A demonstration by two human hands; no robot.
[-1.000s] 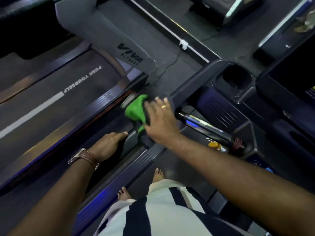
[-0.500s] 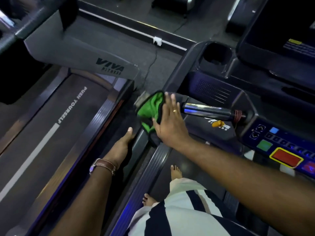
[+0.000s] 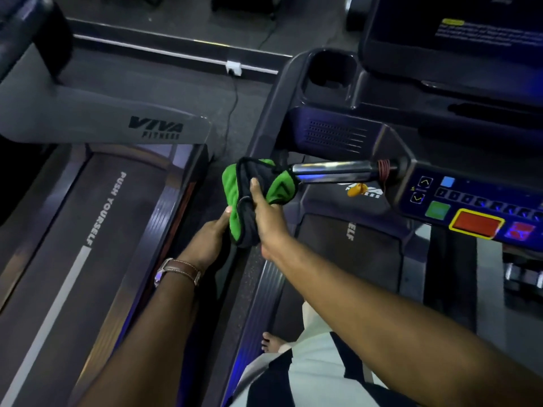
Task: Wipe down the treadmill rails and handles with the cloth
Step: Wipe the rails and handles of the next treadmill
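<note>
My right hand (image 3: 266,214) has its grip closed around the green cloth (image 3: 258,188), thumb laid up across the dark-edged fold, the bunched fabric sitting at the free left end of the chrome handle (image 3: 338,168) that juts from the treadmill console (image 3: 470,201). Whether the cloth actually wraps that end or only lies against it I cannot tell. My left hand (image 3: 210,239) comes up from below and its grip pinches the lower green part of the same cloth, fingertips at the fabric's left edge; a brown-strapped watch (image 3: 179,271) sits on that wrist. Both hands hang over the narrow strip of floor (image 3: 217,186) between two machines, just above the left side rail (image 3: 261,292) of the treadmill I stand on. On the console's near edge are a green button (image 3: 437,210) and a red one framed in yellow (image 3: 477,223). The neighbouring treadmill's belt (image 3: 97,230) lies to my left, printed with white lettering.
</note>
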